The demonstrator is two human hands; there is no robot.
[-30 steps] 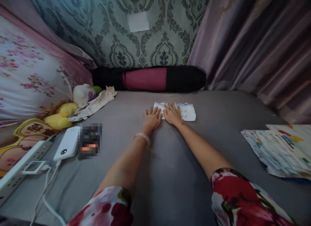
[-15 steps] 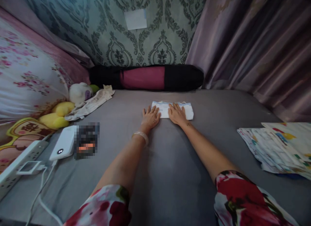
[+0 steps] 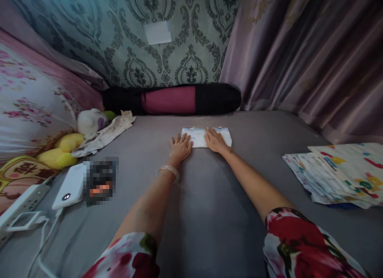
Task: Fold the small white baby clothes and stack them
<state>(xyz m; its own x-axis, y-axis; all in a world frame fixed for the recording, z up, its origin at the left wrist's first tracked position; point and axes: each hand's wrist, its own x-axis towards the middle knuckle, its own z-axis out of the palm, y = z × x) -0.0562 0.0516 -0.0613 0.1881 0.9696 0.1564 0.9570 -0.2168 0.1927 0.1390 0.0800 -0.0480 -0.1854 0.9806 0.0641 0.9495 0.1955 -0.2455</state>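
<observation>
A folded white cloth item [image 3: 198, 141] with a pale blue strip along its far edge lies flat on the grey sheet [image 3: 203, 198]. I cannot make out exactly what kind of item it is. My left hand [image 3: 180, 147] rests palm down at its left end, fingers spread, partly on the sheet. On the right half of the item lies my right hand [image 3: 217, 141], flat, with its fingers stretched forward. Neither hand grips anything. A pale bangle [image 3: 169, 170] circles my left wrist.
At right lies a stack of printed cloths [image 3: 341, 176]. A black and maroon long bag [image 3: 170, 99] lines the wall. Leftward are plush toys [image 3: 89, 122], a crumpled pale cloth [image 3: 107, 134], a power bank [image 3: 70, 186], a blurred-out object [image 3: 100, 180] and a power strip [image 3: 25, 204].
My right hand has slid slightly rightward over the white item, its fingers closer together. My left hand stays at the left end. The camera view has shifted a little to the right.
</observation>
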